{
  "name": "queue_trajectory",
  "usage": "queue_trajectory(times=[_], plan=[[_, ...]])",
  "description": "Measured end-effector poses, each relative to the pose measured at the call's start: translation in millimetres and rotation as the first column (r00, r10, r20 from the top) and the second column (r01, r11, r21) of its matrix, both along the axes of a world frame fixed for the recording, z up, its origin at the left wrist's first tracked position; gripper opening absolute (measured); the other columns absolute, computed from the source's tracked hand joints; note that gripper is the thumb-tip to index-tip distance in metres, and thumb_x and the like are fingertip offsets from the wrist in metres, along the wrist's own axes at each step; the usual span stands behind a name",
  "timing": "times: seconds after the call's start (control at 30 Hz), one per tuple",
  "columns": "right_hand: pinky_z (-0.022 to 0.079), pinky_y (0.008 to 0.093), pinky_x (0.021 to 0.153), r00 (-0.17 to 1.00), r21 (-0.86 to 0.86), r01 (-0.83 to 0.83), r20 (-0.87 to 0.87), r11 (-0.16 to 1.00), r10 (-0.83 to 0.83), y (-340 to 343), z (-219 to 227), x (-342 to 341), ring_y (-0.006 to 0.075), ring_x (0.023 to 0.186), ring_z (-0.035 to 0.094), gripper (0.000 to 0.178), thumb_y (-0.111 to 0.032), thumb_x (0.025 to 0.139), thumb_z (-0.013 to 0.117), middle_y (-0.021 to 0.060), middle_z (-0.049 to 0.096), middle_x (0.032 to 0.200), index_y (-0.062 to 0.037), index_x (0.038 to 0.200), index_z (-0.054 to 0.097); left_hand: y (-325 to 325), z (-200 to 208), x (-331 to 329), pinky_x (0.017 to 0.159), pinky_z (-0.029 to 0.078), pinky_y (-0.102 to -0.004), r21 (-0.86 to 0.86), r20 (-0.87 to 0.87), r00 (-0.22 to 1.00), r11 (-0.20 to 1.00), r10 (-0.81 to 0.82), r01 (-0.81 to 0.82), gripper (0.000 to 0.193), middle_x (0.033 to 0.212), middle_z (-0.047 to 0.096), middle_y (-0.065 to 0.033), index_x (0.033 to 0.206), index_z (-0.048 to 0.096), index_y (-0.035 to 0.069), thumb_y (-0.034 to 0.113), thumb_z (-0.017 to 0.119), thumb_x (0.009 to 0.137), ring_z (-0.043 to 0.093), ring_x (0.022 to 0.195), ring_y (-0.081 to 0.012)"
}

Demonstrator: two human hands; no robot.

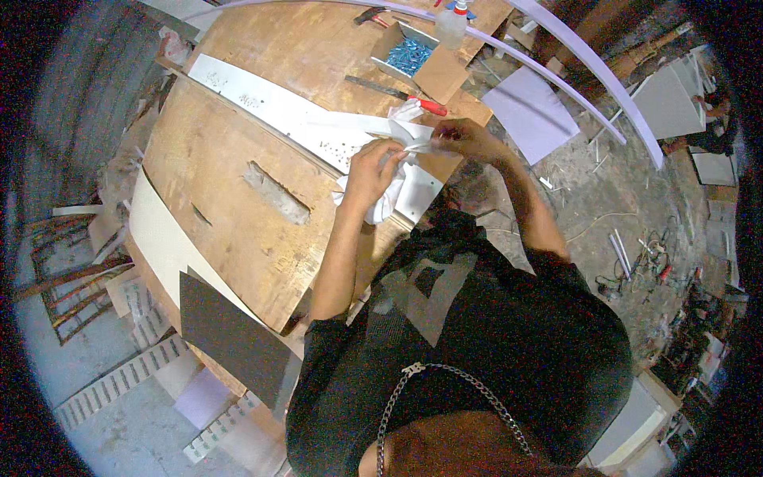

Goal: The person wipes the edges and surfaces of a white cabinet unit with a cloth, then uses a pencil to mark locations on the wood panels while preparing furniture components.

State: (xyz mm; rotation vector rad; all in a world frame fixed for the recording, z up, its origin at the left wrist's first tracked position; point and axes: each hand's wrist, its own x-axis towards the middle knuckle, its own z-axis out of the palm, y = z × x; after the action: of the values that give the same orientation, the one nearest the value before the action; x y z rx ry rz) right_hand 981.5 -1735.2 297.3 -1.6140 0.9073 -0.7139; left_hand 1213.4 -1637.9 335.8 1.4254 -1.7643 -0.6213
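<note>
Cream strip (pixel 163 238) runs along the left edge of the wooden table (pixel 214 159) at nine o'clock; a dark sheet (pixel 234 338) overlaps its lower end at eight o'clock. White board (pixel 290 118), speckled with dark bits, lies on the table toward eleven o'clock; a long slot (pixel 274 193) is noted in the tabletop at ten o'clock. Left hand (pixel 372 171), at twelve o'clock: narrow, thumb and fingers pinching a thin white piece (pixel 417 145). This piece sits between the two hands, above the board's right end. White cloth (pixel 388 203) hangs bunched beneath the left hand. Farther out at twelve: hammer (pixel 371 14) and open box (pixel 391 70) of blue screws (pixel 409 54). Red-handled tool (pixel 429 106) lies near one o'clock, with a clear bottle (pixel 451 32) beyond. Right hand (pixel 467 139), between one and two o'clock: fingers bent close together at the piece's right end; cannot tell whether they grip it. Lilac panel (pixel 532 111) at two o'clock, cables (pixel 652 254) at three, both on the floor (pixel 588 191)
</note>
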Motion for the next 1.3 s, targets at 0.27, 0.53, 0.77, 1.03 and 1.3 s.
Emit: queue_trajectory(times=[0.27,0.53,0.77,1.03,1.3], plan=[[0.050,0.0267,0.070,0.948,-0.156,-0.258,-0.233,0.953,0.219,-6.2,34.3,-0.2,0.0124,0.074,0.063,0.011,-0.007,0.085,0.067,0.0057,0.068,0.081,-0.0005,0.094,0.067,2.9,-2.4,5.0,0.075,0.050,-0.0307,0.113,-0.073,0.992,0.989,0.102,-0.094,0.014,0.086,0.069,-0.0078,0.090,0.067,0.003,0.015,0.069,0.083,0.064,0.079,-0.0163],[0.045,0.0244,0.060,0.954,-0.156,-0.289,0.036,0.944,0.298,0.4,50.8,7.5,0.0071,0.069,0.055,0.010,-0.014,0.092,0.062,-0.0008,0.061,0.080,-0.0051,0.097,0.063,-20.2,7.2,9.5,0.079,0.050,-0.0341,-0.221,-0.073,0.977,0.953,0.199,-0.210,0.018,0.095,0.067,-0.0117,0.098,0.064,0.003,0.009,0.068,0.081,0.064,0.085,-0.0256],[0.042,0.0208,0.054,0.943,0.069,-0.251,0.243,0.966,0.228,5.9,43.3,23.6,0.0036,0.064,0.052,0.017,-0.022,0.097,0.056,-0.0037,0.056,0.077,-0.0070,0.089,0.056,-1.3,-6.2,-25.3,0.084,0.048,-0.0338,-0.123,-0.140,0.988,0.989,0.068,-0.086,0.023,0.096,0.067,-0.0099,0.100,0.067,0.005,0.011,0.072,0.078,0.063,0.091,-0.0245],[0.038,0.0199,0.045,0.975,0.204,-0.173,0.176,0.964,0.138,12.4,54.7,22.7,0.0036,0.050,0.047,0.012,-0.021,0.096,0.058,-0.0040,0.055,0.071,-0.0098,0.091,0.058,9.1,-4.8,-3.2,0.086,0.049,-0.0315,-0.027,-0.249,0.968,0.999,0.036,-0.044,0.016,0.100,0.069,-0.0099,0.093,0.065,0.003,0.005,0.070,0.077,0.064,0.096,-0.0189],[0.043,0.0218,0.057,0.979,-0.183,-0.201,-0.006,0.962,0.203,23.4,43.2,31.8,0.0057,0.064,0.052,0.016,-0.019,0.089,0.067,-0.0018,0.059,0.076,-0.0068,0.100,0.067,18.5,7.3,13.3,0.075,0.051,-0.0307,0.019,-0.169,0.971,0.985,0.172,-0.171,0.017,0.085,0.070,-0.0078,0.088,0.065,0.004,0.016,0.073,0.080,0.067,0.081,-0.0175]])
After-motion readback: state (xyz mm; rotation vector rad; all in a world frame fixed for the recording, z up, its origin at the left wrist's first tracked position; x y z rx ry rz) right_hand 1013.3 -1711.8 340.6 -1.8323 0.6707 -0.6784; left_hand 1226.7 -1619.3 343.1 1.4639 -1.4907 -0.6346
